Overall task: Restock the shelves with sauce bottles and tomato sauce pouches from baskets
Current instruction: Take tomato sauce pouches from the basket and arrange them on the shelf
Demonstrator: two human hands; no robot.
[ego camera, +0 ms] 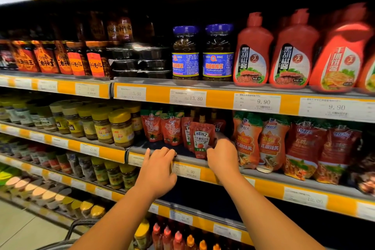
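Note:
A red Heinz tomato ketchup pouch stands upright at the front of the middle shelf, with more red pouches behind and to its left. My right hand grips the Heinz pouch at its lower right side, the fingers partly hidden behind it. Further left, my left hand lies on the shelf's front rail with its fingers curled over the edge, just left of the 5.90 price tag. Red sauce bottles stand on the shelf above.
Larger red sauce pouches crowd the shelf right of my right hand. Yellow-lidded jars stand to the left. Small bottles fill the lowest shelf. A dark basket handle shows at the bottom left, above the floor.

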